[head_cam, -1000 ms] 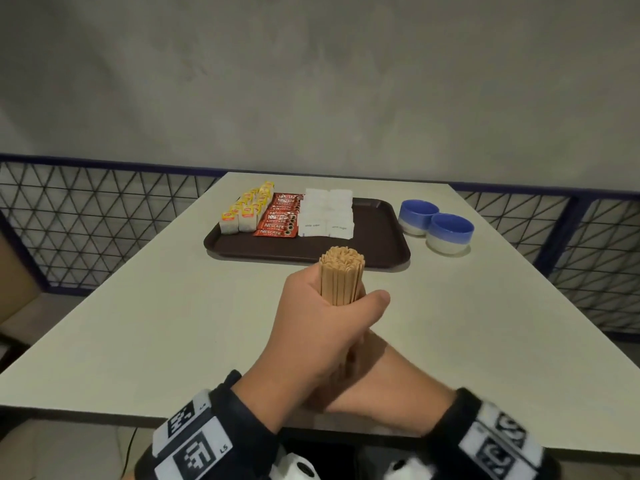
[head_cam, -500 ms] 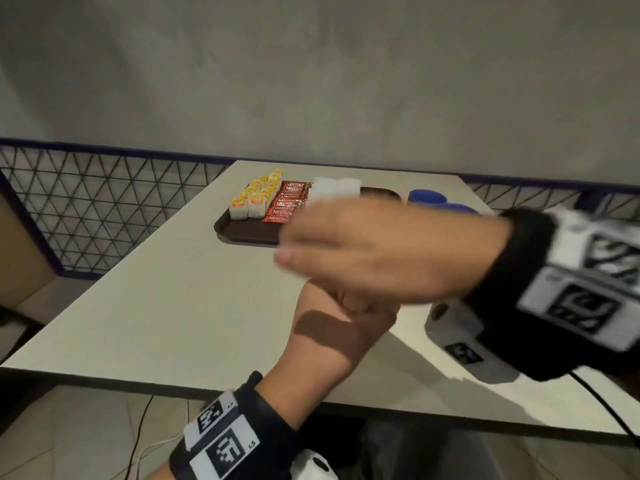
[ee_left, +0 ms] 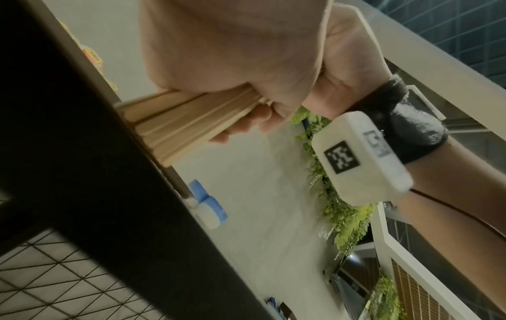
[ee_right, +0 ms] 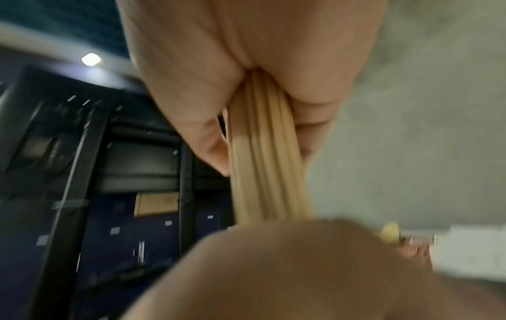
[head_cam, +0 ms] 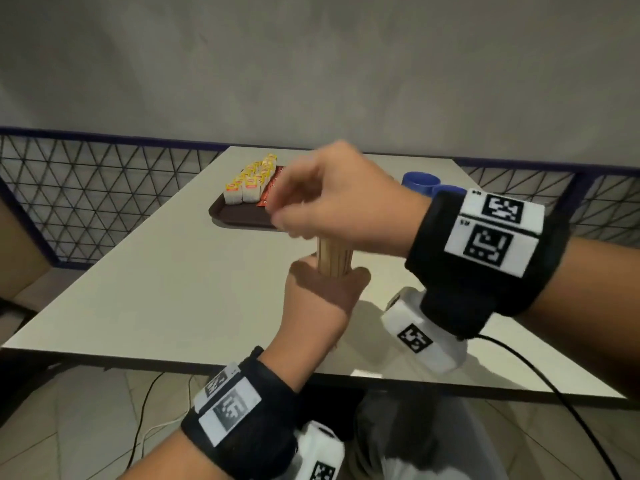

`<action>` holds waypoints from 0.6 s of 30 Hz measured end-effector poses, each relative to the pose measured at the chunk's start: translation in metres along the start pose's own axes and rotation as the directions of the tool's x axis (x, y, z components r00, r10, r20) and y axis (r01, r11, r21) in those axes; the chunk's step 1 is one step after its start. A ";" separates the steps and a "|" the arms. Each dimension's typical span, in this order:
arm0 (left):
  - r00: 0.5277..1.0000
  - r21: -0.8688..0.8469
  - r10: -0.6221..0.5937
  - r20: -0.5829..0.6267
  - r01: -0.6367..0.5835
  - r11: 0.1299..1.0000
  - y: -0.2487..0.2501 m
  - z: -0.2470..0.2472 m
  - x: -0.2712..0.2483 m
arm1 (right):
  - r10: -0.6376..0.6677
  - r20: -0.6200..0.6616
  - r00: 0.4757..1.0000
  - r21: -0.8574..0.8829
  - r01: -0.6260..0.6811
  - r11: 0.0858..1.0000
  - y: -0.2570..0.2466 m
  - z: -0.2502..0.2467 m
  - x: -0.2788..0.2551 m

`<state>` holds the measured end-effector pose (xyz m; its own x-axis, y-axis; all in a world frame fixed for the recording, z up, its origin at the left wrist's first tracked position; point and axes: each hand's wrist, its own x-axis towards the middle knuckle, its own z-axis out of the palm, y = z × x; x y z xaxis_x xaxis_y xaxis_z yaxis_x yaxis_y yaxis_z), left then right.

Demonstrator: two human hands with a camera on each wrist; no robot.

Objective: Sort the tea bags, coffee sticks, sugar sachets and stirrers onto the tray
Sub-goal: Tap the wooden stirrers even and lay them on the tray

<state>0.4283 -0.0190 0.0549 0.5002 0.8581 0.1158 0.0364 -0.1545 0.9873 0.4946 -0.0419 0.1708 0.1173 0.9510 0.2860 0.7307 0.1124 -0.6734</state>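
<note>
The left hand (head_cam: 323, 292) is wrapped around a bundle of wooden stirrers (head_cam: 334, 259), holding it upright above the near middle of the tabletop (head_cam: 166, 292); in the left wrist view the lower ends of the sticks stand against the tabletop's edge. The right hand (head_cam: 332, 195) sits on top of the bundle, at twelve o'clock from the left hand, its fingers (head_cam: 287, 216) curled down over the upper ends; the right wrist view shows the sticks running up into the closed palm, so this hand grips the stirrers too. The head view is blurred around the fingertips, so exactly how many sticks they pinch cannot be told. Beyond the hands, toward twelve o'clock on the tabletop, lies a dark brown tray (head_cam: 239, 216). At its eleven o'clock end stand rows of tea bags (head_cam: 251, 180) with yellow labels, and just beside them, toward three o'clock, a strip of red coffee sticks (head_cam: 268, 190) shows before the right hand hides the rest of the tray. At about two o'clock from the tray, two blue bowls (head_cam: 420, 181) stand side by side on the tabletop, partly behind the right wrist's black band (head_cam: 485, 265).
</note>
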 end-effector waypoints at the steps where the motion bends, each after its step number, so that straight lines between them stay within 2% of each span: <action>1: 0.999 -0.028 0.034 -0.025 -0.035 0.999 0.009 -0.002 0.001 | 0.046 -0.082 0.996 0.281 -0.021 0.959 -0.002 0.001 0.000; 2: 0.994 -0.048 0.082 -0.066 -0.086 0.995 0.015 -0.002 0.006 | 0.094 -0.127 0.987 0.495 -0.019 0.868 -0.003 0.001 0.001; 3: 0.987 -0.060 0.125 -0.101 -0.131 0.990 0.021 -0.002 0.010 | 0.128 -0.136 0.982 0.622 -0.016 0.783 -0.004 0.001 0.001; 5: 0.979 -0.042 0.167 -0.114 -0.172 0.984 0.034 -0.002 0.015 | 0.118 -0.099 0.988 0.702 -0.015 0.712 -0.004 0.001 0.000; 7: 0.972 0.047 0.223 -0.070 -0.220 0.974 0.036 -0.001 0.015 | 0.102 -0.090 0.991 0.679 -0.014 0.734 -0.002 0.002 -0.002; 10: 0.971 0.144 0.240 0.014 -0.240 0.960 0.028 -0.001 0.011 | 0.179 -0.148 0.973 0.651 -0.041 0.758 0.010 0.004 -0.004; 15: 0.989 0.051 0.080 0.128 -0.087 0.995 0.019 -0.002 0.015 | 0.201 -0.267 0.943 0.692 0.043 0.720 0.015 -0.002 -0.002; 18: 0.984 0.054 0.053 0.168 -0.063 0.997 0.021 -0.003 0.023 | 0.222 -0.278 0.934 0.744 0.064 0.666 0.014 -0.012 0.000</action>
<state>0.4377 -0.0010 0.0788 0.6392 0.7546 0.1480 0.0520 -0.2344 0.9708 0.5128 -0.0438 0.1701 0.4590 0.8335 0.3077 -0.0064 0.3494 -0.9370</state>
